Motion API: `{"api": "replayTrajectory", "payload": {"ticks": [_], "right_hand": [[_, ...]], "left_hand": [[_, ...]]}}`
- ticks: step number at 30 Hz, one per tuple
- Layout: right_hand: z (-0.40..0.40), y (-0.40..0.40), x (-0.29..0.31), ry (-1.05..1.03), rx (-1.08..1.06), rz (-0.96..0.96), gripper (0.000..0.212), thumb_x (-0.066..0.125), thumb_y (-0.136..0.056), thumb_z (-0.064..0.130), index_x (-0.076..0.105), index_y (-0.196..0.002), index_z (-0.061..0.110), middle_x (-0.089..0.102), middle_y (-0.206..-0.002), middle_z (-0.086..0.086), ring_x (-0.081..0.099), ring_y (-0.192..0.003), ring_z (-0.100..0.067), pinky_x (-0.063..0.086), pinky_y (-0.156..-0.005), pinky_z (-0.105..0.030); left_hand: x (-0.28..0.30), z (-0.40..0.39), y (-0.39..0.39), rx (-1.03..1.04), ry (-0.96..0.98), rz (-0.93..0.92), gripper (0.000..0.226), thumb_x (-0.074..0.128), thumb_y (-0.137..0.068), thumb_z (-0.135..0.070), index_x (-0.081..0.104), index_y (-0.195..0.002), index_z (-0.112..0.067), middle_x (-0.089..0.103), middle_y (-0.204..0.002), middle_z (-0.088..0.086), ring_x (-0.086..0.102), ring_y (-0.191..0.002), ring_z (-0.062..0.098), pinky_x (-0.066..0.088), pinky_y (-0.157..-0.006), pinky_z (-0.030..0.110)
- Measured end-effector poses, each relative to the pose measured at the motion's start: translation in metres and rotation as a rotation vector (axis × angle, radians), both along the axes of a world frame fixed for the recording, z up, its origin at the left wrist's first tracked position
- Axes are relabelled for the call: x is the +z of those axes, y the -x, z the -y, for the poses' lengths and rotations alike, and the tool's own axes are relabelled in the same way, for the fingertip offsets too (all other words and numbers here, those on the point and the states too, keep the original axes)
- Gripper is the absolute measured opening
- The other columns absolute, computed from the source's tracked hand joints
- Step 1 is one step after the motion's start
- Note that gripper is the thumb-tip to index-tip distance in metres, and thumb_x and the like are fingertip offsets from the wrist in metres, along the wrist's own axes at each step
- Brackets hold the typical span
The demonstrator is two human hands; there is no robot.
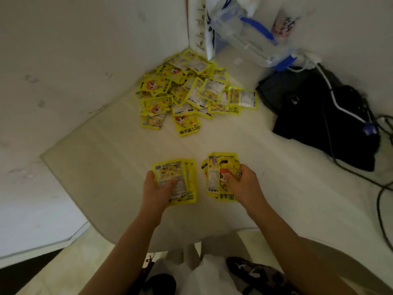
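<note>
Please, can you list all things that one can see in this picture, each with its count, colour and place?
loose packets: too many to count, yellow, heaped at the table's far side
left stack: one, yellow, near edge
right stack: one, yellow, near edge
table: one, white, under everything
black bag: one, black, right side
plastic bag: one, clear with blue, behind the heap
white cable: one, white, across the black bag
black cables: some, black, far right
left hand: grips left stack
right hand: grips right stack
</note>
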State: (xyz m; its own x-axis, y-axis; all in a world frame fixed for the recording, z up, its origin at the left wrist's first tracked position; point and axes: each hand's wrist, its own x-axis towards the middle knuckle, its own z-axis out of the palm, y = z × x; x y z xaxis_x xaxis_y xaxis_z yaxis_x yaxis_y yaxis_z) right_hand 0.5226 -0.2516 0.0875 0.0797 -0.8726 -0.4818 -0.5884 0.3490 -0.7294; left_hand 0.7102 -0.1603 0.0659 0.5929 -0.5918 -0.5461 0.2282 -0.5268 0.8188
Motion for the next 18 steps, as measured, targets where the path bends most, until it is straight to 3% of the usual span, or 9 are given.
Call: {"api": "replayTrajectory", "payload": {"ticks": [4, 9, 14, 18], "right_hand": [[-0.052, 0.000, -0.004, 0.007, -0.115, -0.052, 0.020, 0.062, -0.088, 0.023, 0.060, -0.103, 0.009, 0.067, -0.097, -0.009, 0.065, -0.088, -0.026, 0.055, -0.076, -0.039], [-0.115, 0.008, -0.001, -0.015, -0.264, -0.058, 0.016, 0.060, -0.089, 0.022, 0.058, -0.100, 0.011, 0.064, -0.093, -0.005, 0.063, -0.084, -0.023, 0.049, -0.068, -0.032], [-0.165, 0.029, 0.003, -0.045, -0.396, -0.011, 0.017, 0.061, -0.088, 0.019, 0.061, -0.102, 0.009, 0.068, -0.093, -0.006, 0.067, -0.084, -0.023, 0.057, -0.073, -0.039], [-0.205, 0.051, 0.005, -0.028, -0.498, -0.008, 0.011, 0.059, -0.090, 0.017, 0.059, -0.099, 0.013, 0.064, -0.085, 0.000, 0.061, -0.072, -0.010, 0.048, -0.057, -0.024]], "left_hand": [[0.000, -0.027, -0.009, -0.109, 0.002, 0.019, 0.023, 0.072, -0.083, -0.010, 0.053, -0.093, -0.017, 0.065, -0.091, 0.002, 0.066, -0.074, 0.015, 0.053, -0.050, 0.027], [0.001, -0.056, -0.006, -0.252, -0.005, 0.033, 0.024, 0.073, -0.082, -0.012, 0.054, -0.097, -0.016, 0.066, -0.095, 0.003, 0.067, -0.082, 0.020, 0.057, -0.063, 0.035], [0.004, -0.073, 0.012, -0.404, -0.016, 0.082, 0.030, 0.073, -0.080, -0.012, 0.056, -0.104, -0.012, 0.066, -0.097, 0.002, 0.066, -0.085, 0.018, 0.057, -0.068, 0.036], [0.003, -0.090, 0.035, -0.514, -0.018, 0.088, 0.030, 0.073, -0.080, -0.012, 0.055, -0.105, -0.014, 0.066, -0.096, 0.002, 0.066, -0.082, 0.015, 0.057, -0.066, 0.035]]}}
